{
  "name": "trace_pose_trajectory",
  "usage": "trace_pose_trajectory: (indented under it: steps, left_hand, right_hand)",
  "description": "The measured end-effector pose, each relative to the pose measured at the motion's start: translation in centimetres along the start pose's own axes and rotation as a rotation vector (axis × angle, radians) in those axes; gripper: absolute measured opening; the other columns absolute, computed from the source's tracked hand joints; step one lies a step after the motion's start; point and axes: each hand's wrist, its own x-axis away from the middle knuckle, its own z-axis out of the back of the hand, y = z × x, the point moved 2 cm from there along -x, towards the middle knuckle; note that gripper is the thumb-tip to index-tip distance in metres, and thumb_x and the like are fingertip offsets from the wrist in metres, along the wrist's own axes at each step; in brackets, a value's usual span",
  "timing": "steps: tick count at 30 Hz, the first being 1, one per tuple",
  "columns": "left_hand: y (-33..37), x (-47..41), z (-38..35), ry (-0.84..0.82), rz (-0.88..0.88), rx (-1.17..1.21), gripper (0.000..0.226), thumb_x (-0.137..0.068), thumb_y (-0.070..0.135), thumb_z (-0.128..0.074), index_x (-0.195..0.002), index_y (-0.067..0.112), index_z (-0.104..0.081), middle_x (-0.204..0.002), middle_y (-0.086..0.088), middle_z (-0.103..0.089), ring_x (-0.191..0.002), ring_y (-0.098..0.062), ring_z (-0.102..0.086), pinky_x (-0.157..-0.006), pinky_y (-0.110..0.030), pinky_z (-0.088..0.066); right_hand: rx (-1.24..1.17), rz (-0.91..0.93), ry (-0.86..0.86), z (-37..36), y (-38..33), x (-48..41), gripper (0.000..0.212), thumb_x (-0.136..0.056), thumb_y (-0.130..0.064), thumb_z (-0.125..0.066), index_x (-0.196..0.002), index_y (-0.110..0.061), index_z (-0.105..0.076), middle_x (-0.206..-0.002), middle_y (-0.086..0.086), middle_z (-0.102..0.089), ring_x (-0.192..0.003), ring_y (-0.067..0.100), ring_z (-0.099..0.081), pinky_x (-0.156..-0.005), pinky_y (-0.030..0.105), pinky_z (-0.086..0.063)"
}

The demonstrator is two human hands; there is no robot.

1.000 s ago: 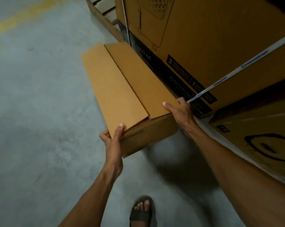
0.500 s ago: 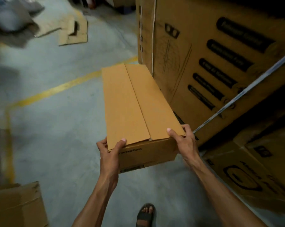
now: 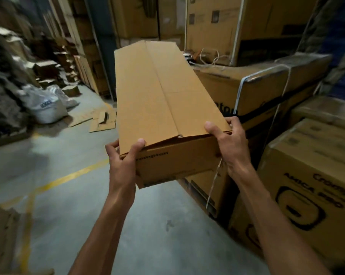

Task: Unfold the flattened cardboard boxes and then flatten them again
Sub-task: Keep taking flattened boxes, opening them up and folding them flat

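A long brown cardboard box [image 3: 157,92] is unfolded into shape and held up in the air, its two top flaps folded closed, its near end facing me. My left hand [image 3: 124,161] grips the near left corner, thumb on the left flap. At the near right corner my right hand [image 3: 230,143] holds the box, with the thumb pressing on the right flap. The far end of the box points away toward the stacked cartons.
Large strapped cartons [image 3: 266,86] are stacked close on the right, with more [image 3: 310,175] at the lower right. Flattened cardboard pieces [image 3: 102,121] and white sacks [image 3: 46,104] lie on the concrete floor to the left. A yellow floor line [image 3: 68,177] crosses below.
The box has been lifted from near the floor to chest height, and the view has tilted up toward the stacked cartons. Both hands kept their grip on the near corners.
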Motion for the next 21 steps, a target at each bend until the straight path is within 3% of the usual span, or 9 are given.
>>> trace_pose_trajectory:
  steps: [5, 9, 11, 14, 17, 21]
  left_hand:
    - [5.5, 3.3, -4.6, -0.121, -0.111, 0.000, 0.048, -0.094, 0.038, -0.067, -0.131, 0.026, -0.038, -0.124, -0.007, -0.061, -0.100, -0.021, -0.069, -0.059, -0.028, -0.056]
    - [7.1, 5.5, -9.3, -0.283, -0.149, -0.001, 0.047, -0.093, 0.041, -0.067, -0.130, 0.031, -0.039, -0.121, -0.003, -0.063, -0.094, -0.015, -0.071, -0.063, -0.029, -0.058]
    - [7.3, 6.5, -12.1, -0.370, -0.135, 0.031, 0.051, -0.092, 0.041, -0.070, -0.131, 0.029, -0.040, -0.121, -0.003, -0.063, -0.089, -0.011, -0.072, -0.063, -0.031, -0.059]
    - [7.0, 8.1, -16.3, -0.517, -0.089, 0.070, 0.059, -0.083, 0.047, -0.075, -0.129, 0.030, -0.042, -0.121, -0.006, -0.065, -0.095, -0.021, -0.073, -0.064, -0.038, -0.058]
    - [5.9, 9.8, -20.5, -0.664, -0.040, 0.076, 0.057, -0.086, 0.045, -0.075, -0.129, 0.029, -0.042, -0.122, -0.006, -0.065, -0.098, -0.025, -0.072, -0.062, -0.037, -0.056]
    - [3.7, 10.9, -25.4, -0.823, 0.028, 0.068, 0.049, -0.091, 0.042, -0.070, -0.129, 0.031, -0.041, -0.123, -0.005, -0.063, -0.104, -0.024, -0.069, -0.065, -0.036, -0.056]
  right_hand:
    - [-0.021, 0.079, 0.174, 7.3, -5.3, 2.8, 0.042, -0.091, -0.049, -0.069, -0.120, -0.024, -0.051, -0.099, -0.016, -0.055, -0.088, 0.007, -0.059, -0.072, 0.034, -0.056]
    - [-0.017, 0.087, 0.340, 13.5, -6.3, 5.2, 0.046, -0.089, -0.052, -0.070, -0.121, -0.024, -0.053, -0.108, -0.010, -0.060, -0.096, 0.012, -0.063, -0.075, 0.039, -0.060]
    - [-0.019, 0.095, 0.442, 16.6, -6.5, 6.6, 0.046, -0.089, -0.052, -0.070, -0.122, -0.026, -0.053, -0.109, -0.012, -0.060, -0.097, 0.012, -0.063, -0.075, 0.038, -0.059]
    - [-0.029, 0.097, 0.586, 21.0, -6.3, 8.8, 0.045, -0.089, -0.049, -0.071, -0.123, -0.026, -0.054, -0.107, -0.015, -0.060, -0.099, 0.010, -0.062, -0.080, 0.038, -0.058]
    - [-0.031, 0.069, 0.702, 24.9, -5.5, 10.6, 0.049, -0.080, -0.056, -0.074, -0.118, -0.032, -0.055, -0.113, -0.007, -0.064, -0.102, 0.016, -0.065, -0.086, 0.047, -0.060]
    - [0.020, 0.035, 0.843, 29.0, -4.1, 11.9, 0.044, -0.082, -0.050, -0.077, -0.116, -0.030, -0.057, -0.109, -0.011, -0.065, -0.102, 0.016, -0.066, -0.085, 0.044, -0.059]
